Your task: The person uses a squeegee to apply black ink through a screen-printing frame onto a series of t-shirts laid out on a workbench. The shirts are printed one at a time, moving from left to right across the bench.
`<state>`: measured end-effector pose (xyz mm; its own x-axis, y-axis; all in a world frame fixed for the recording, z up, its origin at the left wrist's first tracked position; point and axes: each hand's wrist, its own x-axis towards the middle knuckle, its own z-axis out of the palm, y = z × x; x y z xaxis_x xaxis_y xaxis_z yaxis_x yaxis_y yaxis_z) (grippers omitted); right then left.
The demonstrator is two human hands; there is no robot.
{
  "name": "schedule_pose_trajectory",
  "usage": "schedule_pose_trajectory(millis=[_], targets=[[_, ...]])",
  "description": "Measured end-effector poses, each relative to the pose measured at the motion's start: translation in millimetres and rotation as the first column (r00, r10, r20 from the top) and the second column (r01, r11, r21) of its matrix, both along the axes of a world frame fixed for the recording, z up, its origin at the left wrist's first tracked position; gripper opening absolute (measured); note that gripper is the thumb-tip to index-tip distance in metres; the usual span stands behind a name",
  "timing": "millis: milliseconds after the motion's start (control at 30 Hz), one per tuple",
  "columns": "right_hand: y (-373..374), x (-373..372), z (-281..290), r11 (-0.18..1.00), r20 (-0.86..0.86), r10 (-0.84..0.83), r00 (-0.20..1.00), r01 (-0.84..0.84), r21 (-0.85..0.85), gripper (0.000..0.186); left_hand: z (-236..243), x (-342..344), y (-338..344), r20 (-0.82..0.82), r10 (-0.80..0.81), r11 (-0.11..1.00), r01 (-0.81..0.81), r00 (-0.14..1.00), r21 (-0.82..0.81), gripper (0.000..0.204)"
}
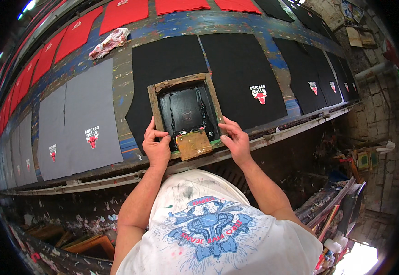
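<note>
Screen (186,107) lies over the near right part of a black panel (162,55), at the near edge of the table (172,27); whether it rests flat or is slightly raised, I cannot tell. The left hand (156,142) pinches its left bar near the near left corner, thumb against fingers, and the right hand (237,140) grips the right bar near the opposite corner. Neither holds the squeegee (194,145), which sits at the screen's near end. Judging by the prints, work along the near edge looks well advanced: the next black panel (245,73) to the right and the grey panels (78,119) to the left bear them. The covered panel seems the one in hand; whether it is printed is hidden.
</note>
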<state>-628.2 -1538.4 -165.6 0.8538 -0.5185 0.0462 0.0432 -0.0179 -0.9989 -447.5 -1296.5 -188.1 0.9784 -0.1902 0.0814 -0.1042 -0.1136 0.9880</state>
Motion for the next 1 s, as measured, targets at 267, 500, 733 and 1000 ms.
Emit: schedule_pose_trajectory(millis=[267, 500, 733, 1000], targets=[[-1, 0, 3, 0.999, -0.038, -0.001, 0.999, -0.001, -0.047, 0.046, 3, 1, 2, -0.060, -0.031, 0.999, 0.029, 0.998, -0.043, 0.015], [-1, 0, 3, 0.999, -0.023, 0.008, 1.000, -0.009, -0.051, 0.046, 3, 0, 1, -0.044, -0.027, 0.998, 0.024, 0.999, -0.062, 0.015], [0, 2, 5, 0.999, -0.008, 0.008, 1.000, -0.007, 0.046, 0.045, -1, 0, 0, 0.002, -0.007, 0.999, 0.007, 1.000, -0.036, 0.014], [2, 4, 13, 0.996, -0.056, -0.044, 0.997, 0.048, 0.069, 0.044, 1, 0, 0, 0.024, -0.004, 1.000, 0.004, 1.000, 0.008, 0.014]])
